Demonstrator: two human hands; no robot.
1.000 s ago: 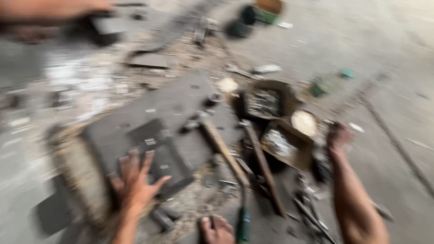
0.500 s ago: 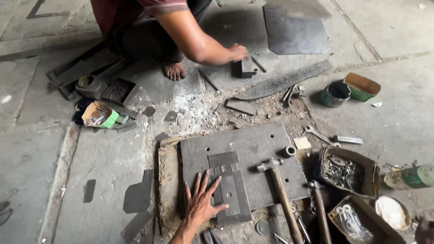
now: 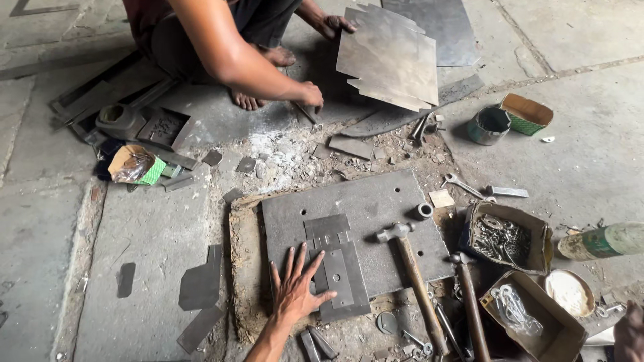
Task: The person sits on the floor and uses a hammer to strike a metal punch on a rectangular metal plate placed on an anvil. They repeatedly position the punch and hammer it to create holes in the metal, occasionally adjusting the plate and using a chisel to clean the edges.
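Observation:
My left hand (image 3: 295,289) lies flat with fingers spread on a small cut metal sheet piece (image 3: 339,268), which rests on a thick grey steel plate (image 3: 376,208) set on the floor. A hammer (image 3: 409,268) with a wooden handle lies on the plate to the right of the piece. My right hand (image 3: 629,334) shows only at the bottom right edge, beside a cardboard box of metal rings (image 3: 530,315); its fingers are cut off by the frame. Across from me another person squats, one hand (image 3: 310,94) on the floor, the other (image 3: 335,25) holding a large metal sheet (image 3: 392,57).
A second hammer (image 3: 469,295), a spanner (image 3: 459,184), a box of small hardware (image 3: 506,234), a round tin (image 3: 488,124), a green-sided box (image 3: 526,114) and a green bottle (image 3: 604,240) sit to the right. Metal offcuts (image 3: 198,288) and debris litter the concrete floor.
The view has steadied and tilted down. My left hand stays pressed on the small sheet piece. The other person has lifted a large metal sheet with one hand.

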